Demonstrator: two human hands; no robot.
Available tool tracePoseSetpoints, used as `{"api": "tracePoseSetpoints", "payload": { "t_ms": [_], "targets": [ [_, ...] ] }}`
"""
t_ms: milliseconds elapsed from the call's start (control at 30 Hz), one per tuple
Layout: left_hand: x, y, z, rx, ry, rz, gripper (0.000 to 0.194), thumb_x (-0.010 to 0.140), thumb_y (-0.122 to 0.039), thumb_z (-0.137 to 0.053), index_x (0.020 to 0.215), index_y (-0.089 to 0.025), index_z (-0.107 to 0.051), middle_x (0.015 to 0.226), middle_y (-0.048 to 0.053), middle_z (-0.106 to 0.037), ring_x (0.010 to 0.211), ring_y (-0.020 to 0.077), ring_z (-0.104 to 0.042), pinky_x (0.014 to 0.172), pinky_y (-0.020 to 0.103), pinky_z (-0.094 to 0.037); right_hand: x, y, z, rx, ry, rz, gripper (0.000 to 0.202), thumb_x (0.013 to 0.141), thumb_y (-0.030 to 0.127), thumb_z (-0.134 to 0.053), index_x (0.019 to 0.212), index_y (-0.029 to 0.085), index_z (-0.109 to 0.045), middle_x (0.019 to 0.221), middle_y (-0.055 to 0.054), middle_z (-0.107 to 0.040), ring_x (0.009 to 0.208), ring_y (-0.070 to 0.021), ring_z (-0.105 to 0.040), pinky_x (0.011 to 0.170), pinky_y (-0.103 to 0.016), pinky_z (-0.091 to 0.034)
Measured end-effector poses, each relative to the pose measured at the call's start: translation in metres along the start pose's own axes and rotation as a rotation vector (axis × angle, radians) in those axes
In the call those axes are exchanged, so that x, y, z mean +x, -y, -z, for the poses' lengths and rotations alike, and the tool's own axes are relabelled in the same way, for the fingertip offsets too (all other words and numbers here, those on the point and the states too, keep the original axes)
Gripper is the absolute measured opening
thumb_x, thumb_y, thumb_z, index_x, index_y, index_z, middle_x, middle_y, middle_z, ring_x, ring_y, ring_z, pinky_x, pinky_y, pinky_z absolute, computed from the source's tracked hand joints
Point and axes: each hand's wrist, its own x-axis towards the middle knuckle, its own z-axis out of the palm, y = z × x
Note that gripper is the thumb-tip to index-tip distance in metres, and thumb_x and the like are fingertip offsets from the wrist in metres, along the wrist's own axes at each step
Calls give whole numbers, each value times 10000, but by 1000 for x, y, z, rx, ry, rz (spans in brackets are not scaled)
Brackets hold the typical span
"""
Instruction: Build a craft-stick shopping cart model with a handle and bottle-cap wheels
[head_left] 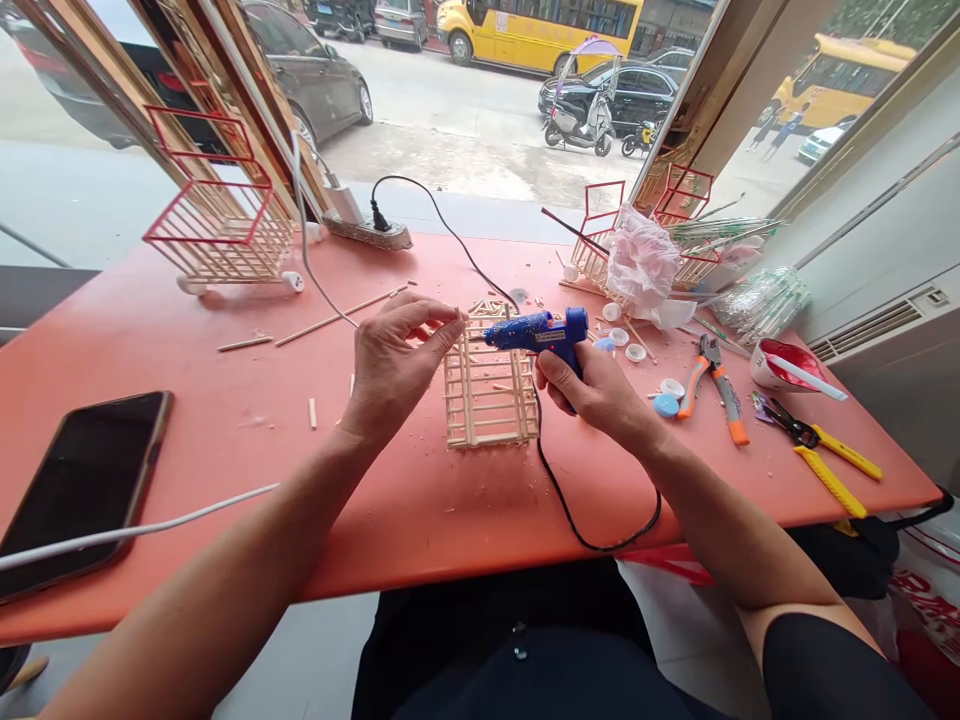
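- Wrapped round the blue glue gun point(517, 331), my right hand point(574, 375) points its nozzle toward nine o'clock.
- Just past the nozzle, left hand point(397, 365) pinches narrowly; I can't tell on what.
- Beneath, the stick frame point(495, 407) runs twelve to six.

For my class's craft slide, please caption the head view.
Right hand holds a blue glue gun by a stick frame, left hand near the nozzle.
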Motion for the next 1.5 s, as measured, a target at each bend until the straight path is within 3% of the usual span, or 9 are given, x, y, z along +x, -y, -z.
{"api": "tracePoseSetpoints", "payload": {
  "t_ms": [367, 900, 1300, 1500],
  "targets": [
    [0, 1, 0, 15, 0, 16, 43, 846, -214, -759, 838, -237, -794, 899, 9, -758, 819, 152, -678, 691, 272, -529, 1, -4, -4, 7, -44, 3, 569, 904, 760, -587, 807, 202, -532, 672, 6, -540, 557, -109, -465, 515, -265, -359],
    [-1, -2, 0, 24, -10, 38, 27, 843, -235, -763, 839, -244, -788, 907, 9, -749, 822, 154, -681, 687, 267, -543, -3, -3, -7, -56, -63, 20, 436, 982, 603, -566, 793, 225, -459, 615, 47, -431, 566, -107, -397, 526, -268, -295],
    [-1, -1, 0, 34, -7, 38, 33, 845, -218, -766, 839, -244, -785, 921, 6, -753, 846, 155, -688, 684, 256, -535, -3, -2, -6, -128, -50, 34, 432, 993, 600, -548, 804, 213, -509, 615, 39, -439, 584, -114, -401, 531, -271, -282],
    [-1, -1, 0, 49, -9, 43, 22, 836, -248, -763, 830, -240, -782, 909, 6, -761, 824, 156, -691, 681, 263, -543, -3, -4, -6, -105, -71, 26, 461, 974, 628, -554, 768, 227, -456, 613, 30, -460, 585, -118, -413, 528, -270, -304]
  ]
}}
